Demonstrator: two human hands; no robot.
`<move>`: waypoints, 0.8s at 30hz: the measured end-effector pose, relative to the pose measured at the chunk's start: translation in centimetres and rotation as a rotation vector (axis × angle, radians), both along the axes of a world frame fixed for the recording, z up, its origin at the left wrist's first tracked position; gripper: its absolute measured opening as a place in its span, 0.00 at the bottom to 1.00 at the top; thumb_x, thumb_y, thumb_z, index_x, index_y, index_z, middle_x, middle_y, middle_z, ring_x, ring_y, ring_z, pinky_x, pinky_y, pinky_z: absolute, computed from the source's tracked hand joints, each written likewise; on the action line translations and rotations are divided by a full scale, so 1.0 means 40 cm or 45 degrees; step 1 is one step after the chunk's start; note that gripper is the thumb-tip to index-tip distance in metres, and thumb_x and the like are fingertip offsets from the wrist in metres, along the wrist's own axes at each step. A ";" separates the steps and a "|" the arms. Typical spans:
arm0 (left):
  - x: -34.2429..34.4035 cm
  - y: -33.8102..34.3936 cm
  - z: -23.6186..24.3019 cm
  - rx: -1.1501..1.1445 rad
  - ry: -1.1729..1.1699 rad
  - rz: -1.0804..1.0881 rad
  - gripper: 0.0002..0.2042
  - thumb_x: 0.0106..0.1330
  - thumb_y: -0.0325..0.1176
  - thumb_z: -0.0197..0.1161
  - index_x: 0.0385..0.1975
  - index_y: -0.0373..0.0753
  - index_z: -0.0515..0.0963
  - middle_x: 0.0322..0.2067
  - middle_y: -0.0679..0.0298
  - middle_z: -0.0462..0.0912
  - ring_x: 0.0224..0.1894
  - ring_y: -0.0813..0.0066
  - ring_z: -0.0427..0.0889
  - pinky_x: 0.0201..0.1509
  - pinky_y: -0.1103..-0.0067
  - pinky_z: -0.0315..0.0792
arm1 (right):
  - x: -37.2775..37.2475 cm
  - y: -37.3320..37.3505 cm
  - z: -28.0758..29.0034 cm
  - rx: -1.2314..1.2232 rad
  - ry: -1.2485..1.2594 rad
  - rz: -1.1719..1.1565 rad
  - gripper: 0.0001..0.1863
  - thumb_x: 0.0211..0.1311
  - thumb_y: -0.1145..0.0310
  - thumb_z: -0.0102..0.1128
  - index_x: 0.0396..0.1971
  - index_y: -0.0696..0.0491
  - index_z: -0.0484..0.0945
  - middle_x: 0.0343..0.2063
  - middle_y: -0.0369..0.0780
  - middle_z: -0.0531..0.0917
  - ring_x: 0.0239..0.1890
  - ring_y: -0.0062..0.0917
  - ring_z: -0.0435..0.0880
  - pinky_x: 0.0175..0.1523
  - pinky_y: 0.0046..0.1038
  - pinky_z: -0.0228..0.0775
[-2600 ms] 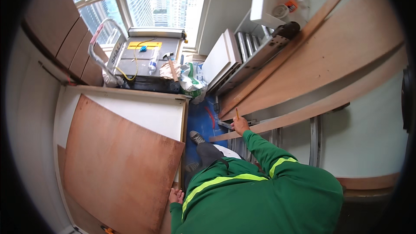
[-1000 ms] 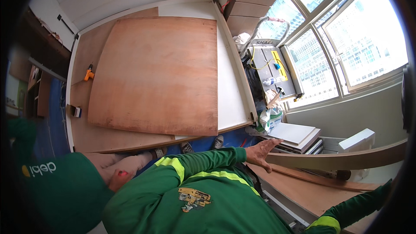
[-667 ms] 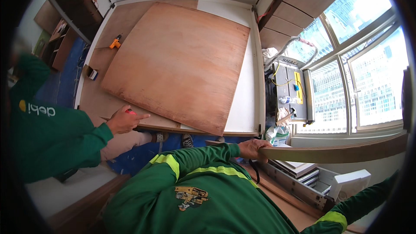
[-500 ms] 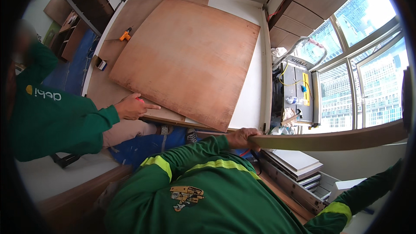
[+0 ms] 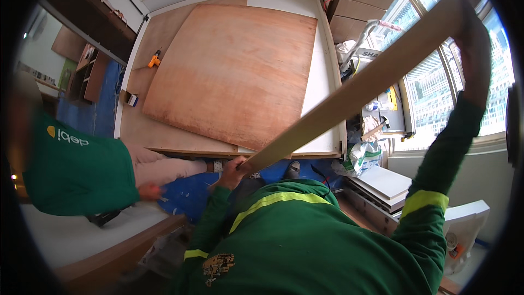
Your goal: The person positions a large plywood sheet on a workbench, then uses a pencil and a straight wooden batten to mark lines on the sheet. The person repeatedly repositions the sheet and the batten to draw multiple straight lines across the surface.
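A long, narrow wooden board (image 5: pixel 349 90) crosses diagonally in front of me, its near end low at the middle and its far end high at the right. My left hand (image 5: pixel 233 172) is closed around the near end. Up by the window, my right hand (image 5: pixel 474 49) grips the board close to its far end; part of that hand is in shadow and its fingertips are hidden. Behind the board, a large reddish-brown plywood sheet (image 5: pixel 232 71) lies askew on a low white-edged platform (image 5: pixel 322 145).
On the platform's left lie an orange drill (image 5: pixel 155 60) and a small box (image 5: pixel 131 99). A co-worker in green (image 5: pixel 82 169) stands at the left. White panels (image 5: pixel 382 186) are stacked at the right, below a hammer (image 5: pixel 377 128) and a plastic bag (image 5: pixel 363 157). Windows line the right.
The board has swung from nearly level to a steep diagonal, its far end rising. My left hand has moved left, and my right hand has come into view. The co-worker's pointing hand has dropped.
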State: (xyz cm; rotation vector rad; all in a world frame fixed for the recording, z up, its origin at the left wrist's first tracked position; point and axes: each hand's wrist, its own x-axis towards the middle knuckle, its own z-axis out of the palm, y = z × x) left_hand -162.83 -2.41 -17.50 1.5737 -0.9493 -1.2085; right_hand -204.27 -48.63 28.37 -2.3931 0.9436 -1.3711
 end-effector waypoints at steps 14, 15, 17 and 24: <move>0.035 0.210 -0.146 0.076 -0.365 0.793 0.35 0.75 0.65 0.60 0.19 0.36 0.70 0.18 0.65 0.63 0.24 0.74 0.62 0.30 0.66 0.55 | 0.666 -0.118 -0.422 1.080 -0.219 0.431 0.29 0.76 0.45 0.63 0.42 0.62 0.83 0.26 0.35 0.82 0.19 0.14 0.68 0.24 0.22 0.64; 0.058 0.235 -0.170 0.123 -0.478 0.820 0.36 0.75 0.65 0.61 0.18 0.35 0.70 0.17 0.63 0.63 0.24 0.72 0.62 0.30 0.65 0.56 | 0.694 -0.103 -0.448 1.100 -0.147 0.463 0.29 0.76 0.45 0.63 0.44 0.63 0.83 0.28 0.38 0.86 0.19 0.14 0.68 0.23 0.23 0.64; 0.099 0.287 -0.214 0.224 -0.553 0.885 0.37 0.74 0.66 0.62 0.17 0.34 0.69 0.16 0.61 0.64 0.23 0.70 0.63 0.30 0.63 0.57 | 0.723 -0.068 -0.543 1.192 -0.066 0.530 0.29 0.77 0.46 0.61 0.48 0.63 0.83 0.35 0.43 0.91 0.18 0.14 0.69 0.22 0.23 0.66; 0.153 0.267 -0.178 0.737 -0.544 0.932 0.41 0.70 0.73 0.58 0.25 0.29 0.79 0.24 0.49 0.79 0.31 0.52 0.78 0.41 0.58 0.69 | 0.544 0.253 -1.098 1.865 0.044 0.141 0.29 0.76 0.43 0.60 0.43 0.60 0.86 0.27 0.38 0.87 0.18 0.18 0.69 0.23 0.24 0.64</move>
